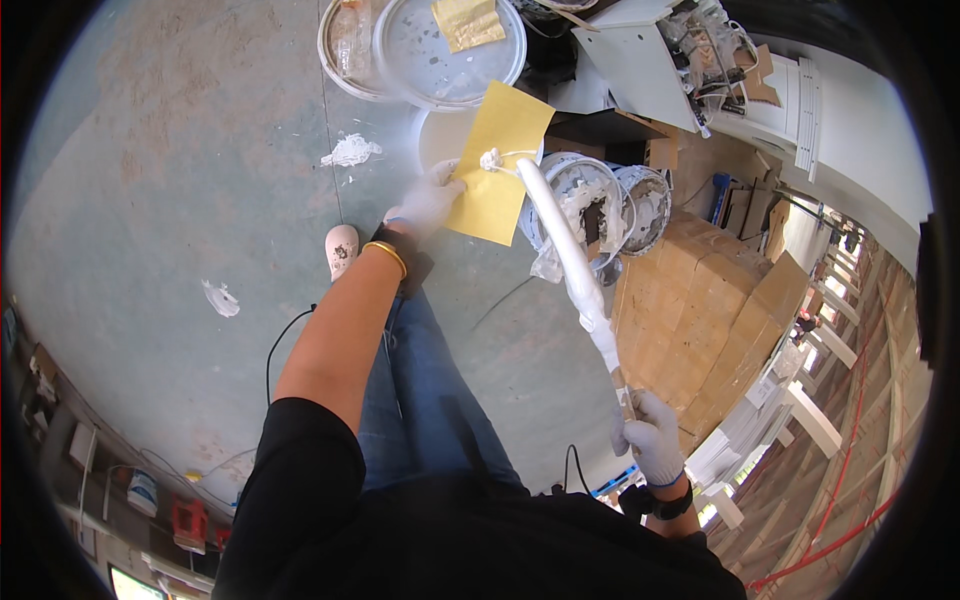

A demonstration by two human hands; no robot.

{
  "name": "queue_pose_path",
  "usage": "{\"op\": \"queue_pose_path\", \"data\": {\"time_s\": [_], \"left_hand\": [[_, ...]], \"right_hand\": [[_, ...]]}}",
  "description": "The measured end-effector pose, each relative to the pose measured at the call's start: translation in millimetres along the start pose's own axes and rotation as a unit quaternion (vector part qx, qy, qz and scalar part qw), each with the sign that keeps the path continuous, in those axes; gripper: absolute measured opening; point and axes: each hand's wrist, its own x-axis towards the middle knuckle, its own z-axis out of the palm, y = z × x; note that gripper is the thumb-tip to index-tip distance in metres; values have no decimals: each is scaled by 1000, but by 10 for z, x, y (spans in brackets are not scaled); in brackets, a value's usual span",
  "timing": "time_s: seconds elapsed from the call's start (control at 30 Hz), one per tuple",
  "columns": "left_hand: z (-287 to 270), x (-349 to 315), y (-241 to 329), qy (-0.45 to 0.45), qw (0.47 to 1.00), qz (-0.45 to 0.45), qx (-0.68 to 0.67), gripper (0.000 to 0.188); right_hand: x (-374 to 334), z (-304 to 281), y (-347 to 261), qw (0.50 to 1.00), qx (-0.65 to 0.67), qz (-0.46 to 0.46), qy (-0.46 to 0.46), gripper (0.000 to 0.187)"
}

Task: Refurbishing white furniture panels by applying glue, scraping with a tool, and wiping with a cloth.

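My left hand [432, 200], in a white glove and slightly blurred, grips the left edge of a yellow sheet [490, 205]. A small white blob [489, 159] lies on the sheet, with a thin white strand running from it to the right. My right hand [650, 440], also gloved, is closed around the brownish lower end of a long white tube-like thing [570, 255]. Its body looks smooth near the far tip and crumpled farther down. That far tip points toward the sheet's right side; whether it touches the sheet I cannot tell.
White-smeared buckets [575, 190] stand beyond the sheet, near a large cardboard box [690, 310]. Round pail lids [450, 75] are at the top, one bearing a yellow piece [468, 22]. White splatters [350, 150] mark the grey floor [200, 170]. A black cable [272, 355] runs beside my leg.
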Motion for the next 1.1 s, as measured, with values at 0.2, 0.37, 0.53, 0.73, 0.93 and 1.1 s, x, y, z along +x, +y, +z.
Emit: {"op": "queue_pose_path", "data": {"time_s": [0.2,0.37,0.53,0.73,0.93,1.1], "left_hand": [[-88,118,-115,33,999,26,34,45],[-72,152,-93,36,997,65,26,42],[-69,151,-32,59,996,27,56,42],[-27,132,46,60,998,-1,34,42],[-7,193,-18,41,999,8,12,40],[45,264,-60,32,999,12,21,39]], "right_hand": [[24,-25,61,1000,-11,-21,-6,18],[21,-44,96,999,-13,-33,-9,22],[11,-60,107,1000,-10,-28,-11,29],[23,-90,172,999,2,-42,-15,33],[53,-105,227,999,-2,-43,-11,33],[25,-139,266,999,10,-50,-2,33]]}}
